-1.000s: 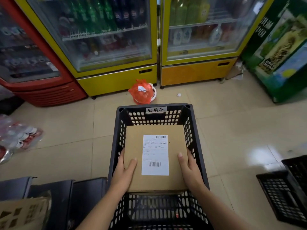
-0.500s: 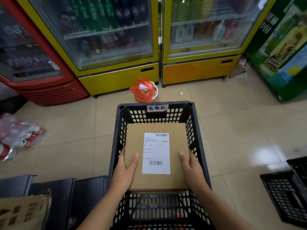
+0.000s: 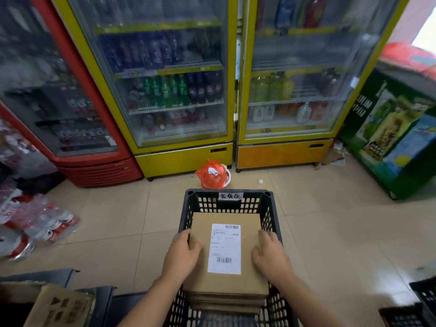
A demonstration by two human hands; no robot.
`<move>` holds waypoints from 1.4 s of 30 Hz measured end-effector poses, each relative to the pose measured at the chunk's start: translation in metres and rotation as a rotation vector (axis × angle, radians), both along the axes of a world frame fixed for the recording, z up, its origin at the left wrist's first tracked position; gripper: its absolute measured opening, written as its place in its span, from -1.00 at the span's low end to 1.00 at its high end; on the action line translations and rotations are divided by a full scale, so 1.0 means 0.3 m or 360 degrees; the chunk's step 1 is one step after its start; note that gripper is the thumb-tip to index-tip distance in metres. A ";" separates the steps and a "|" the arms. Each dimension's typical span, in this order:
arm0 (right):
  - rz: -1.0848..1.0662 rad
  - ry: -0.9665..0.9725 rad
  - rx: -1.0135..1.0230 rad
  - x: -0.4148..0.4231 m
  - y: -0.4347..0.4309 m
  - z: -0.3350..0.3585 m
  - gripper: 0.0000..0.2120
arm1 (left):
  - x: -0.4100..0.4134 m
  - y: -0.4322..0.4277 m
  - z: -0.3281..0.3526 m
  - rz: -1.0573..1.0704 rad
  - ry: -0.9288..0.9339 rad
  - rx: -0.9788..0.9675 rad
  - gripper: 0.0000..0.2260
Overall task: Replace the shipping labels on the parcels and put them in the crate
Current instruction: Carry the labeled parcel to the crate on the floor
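Since a second ago: my head has lifted, so more of the fridges shows. My hands have come off the parcel's sides and onto its top. The parcel has not shifted.

Beyond the crate (image 3: 200,191), far side: yellow glass-door fridges (image 3: 179,90) with bottles on wire shelves. Around the crate is pale glazed tile, glossy.

Crate: black plastic, rectangular, lattice walls, thick rim. A handwritten white tag (image 3: 230,196) sits on its far rim.

Inside the crate: a stack of flat cardboard parcels (image 3: 226,303), edges showing below the top one. The top parcel (image 3: 250,274) lies flat on that stack, toward the crate's near end. It is plain brown card, matte, with square corners.

Left hand (image 3: 182,254): palm down over the parcel's left edge, fingers loose, clamped on nothing. Right hand (image 3: 271,256): same at the right edge, fingers spread and relaxed. Both are slightly blurred.

Shipping label (image 3: 225,249): white, smooth, rectangular, centred on the parcel's top, with a barcode at each end. No lifted corner that I can see.

Judgement: the placing step for this parcel looks done, labelled and crated. The next move calls for lifting both hands clear without dragging the parcel, then fetching another. Which one, I cannot tell.
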State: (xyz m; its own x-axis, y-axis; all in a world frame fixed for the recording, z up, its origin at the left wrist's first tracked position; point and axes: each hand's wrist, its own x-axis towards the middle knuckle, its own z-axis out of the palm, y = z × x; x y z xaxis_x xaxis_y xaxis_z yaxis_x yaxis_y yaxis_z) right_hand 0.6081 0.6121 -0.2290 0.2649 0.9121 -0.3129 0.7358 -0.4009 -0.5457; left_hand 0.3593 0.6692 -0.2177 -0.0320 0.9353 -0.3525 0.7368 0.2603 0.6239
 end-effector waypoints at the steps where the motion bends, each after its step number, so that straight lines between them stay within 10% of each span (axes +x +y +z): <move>1: 0.0081 -0.0024 0.0002 0.000 0.009 0.049 -0.45 | -0.011 0.004 0.039 -0.0055 0.0058 0.0042 -0.62; 8: 0.0713 -0.0291 0.0245 -0.052 0.036 0.419 -0.37 | -0.068 -0.038 0.436 -0.0334 0.0368 0.0500 -0.63; 23: 0.0947 -0.0507 0.0866 -0.353 0.053 0.786 -0.41 | -0.470 -0.171 0.700 -0.0028 0.0368 0.0972 -0.52; 42: 0.1879 -0.0140 0.1091 -1.046 0.061 0.841 -0.41 | -0.953 -0.903 0.808 0.0978 0.0862 0.0717 -0.46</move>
